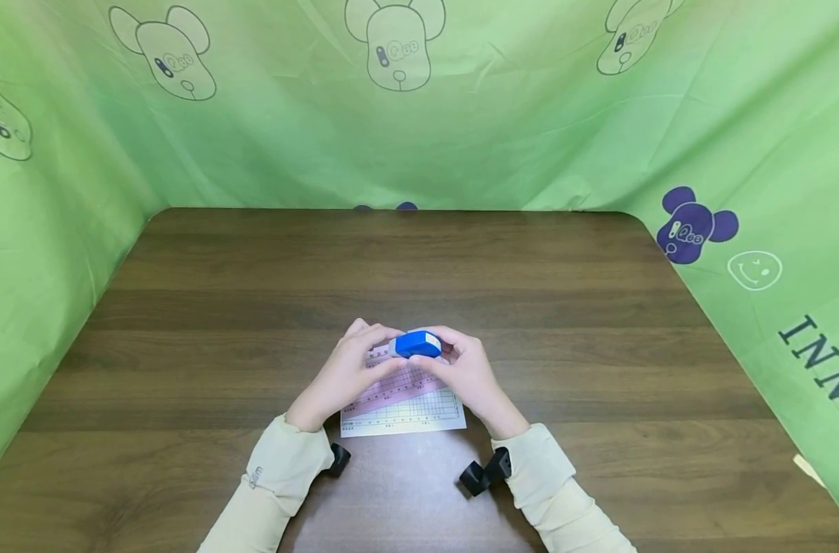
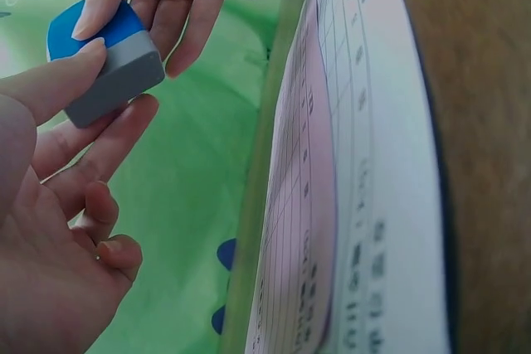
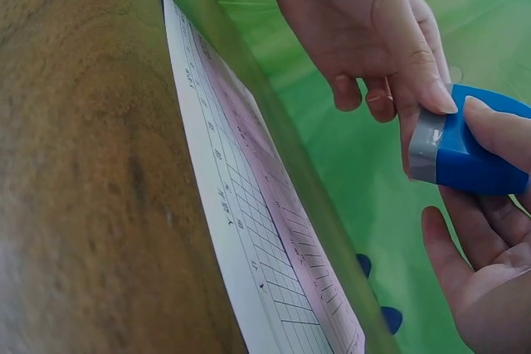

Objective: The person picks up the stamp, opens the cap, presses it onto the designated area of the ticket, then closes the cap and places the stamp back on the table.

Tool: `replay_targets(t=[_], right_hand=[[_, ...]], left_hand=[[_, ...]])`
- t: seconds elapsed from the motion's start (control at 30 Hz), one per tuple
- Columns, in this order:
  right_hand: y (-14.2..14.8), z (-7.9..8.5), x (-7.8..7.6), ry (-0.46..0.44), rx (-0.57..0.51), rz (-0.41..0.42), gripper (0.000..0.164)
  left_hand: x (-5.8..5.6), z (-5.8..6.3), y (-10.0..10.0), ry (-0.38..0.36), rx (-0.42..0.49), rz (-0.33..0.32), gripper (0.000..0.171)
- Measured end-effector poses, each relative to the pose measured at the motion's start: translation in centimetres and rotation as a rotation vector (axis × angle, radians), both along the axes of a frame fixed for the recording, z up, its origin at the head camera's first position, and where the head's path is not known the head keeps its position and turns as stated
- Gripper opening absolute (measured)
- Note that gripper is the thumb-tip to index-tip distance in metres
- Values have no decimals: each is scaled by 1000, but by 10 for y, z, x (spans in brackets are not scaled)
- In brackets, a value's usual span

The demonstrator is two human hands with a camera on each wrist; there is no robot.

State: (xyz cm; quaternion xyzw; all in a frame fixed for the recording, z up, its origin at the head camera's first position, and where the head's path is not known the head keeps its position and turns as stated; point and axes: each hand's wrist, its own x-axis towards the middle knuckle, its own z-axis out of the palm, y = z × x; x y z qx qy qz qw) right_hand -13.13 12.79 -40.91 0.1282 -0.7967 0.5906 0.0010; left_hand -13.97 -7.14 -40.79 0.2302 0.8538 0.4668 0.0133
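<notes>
The blue block (image 1: 418, 344) is held up over the far side of the pink paper (image 1: 392, 393), with its long way going from left to right. The left hand (image 1: 346, 370) pinches its gray end (image 2: 120, 89) and the right hand (image 1: 473, 375) pinches its blue end (image 3: 489, 159), so both are just as near.

Green cloth (image 1: 406, 146): dark capitals "INNI" (image 1: 824, 372) at the right side, with an outlined smiling face (image 1: 754, 270) above. Bear heads (image 1: 689, 228) on the cloth: small stylised lettering, apparently "Qee". White sheet (image 1: 426, 421) and pink sheet (image 1: 392, 393): printed characters beside grids, too small or blurred to read. Left sleeve (image 1: 277, 472): small dark lettering, illegible.
</notes>
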Motion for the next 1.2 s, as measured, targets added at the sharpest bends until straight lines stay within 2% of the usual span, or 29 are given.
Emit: replay_targets(t=[0.47, 0.8, 1.2], right_hand=[[0, 1, 3, -17, -19, -13, 38], [0, 6, 4, 2, 4, -12, 37], [1, 7, 4, -36, 13, -4, 37]], left_hand=[[2, 5, 1, 2, -7, 46, 26], [2, 4, 1, 49, -23, 57, 20], [5, 8, 2, 38, -39, 59, 25]])
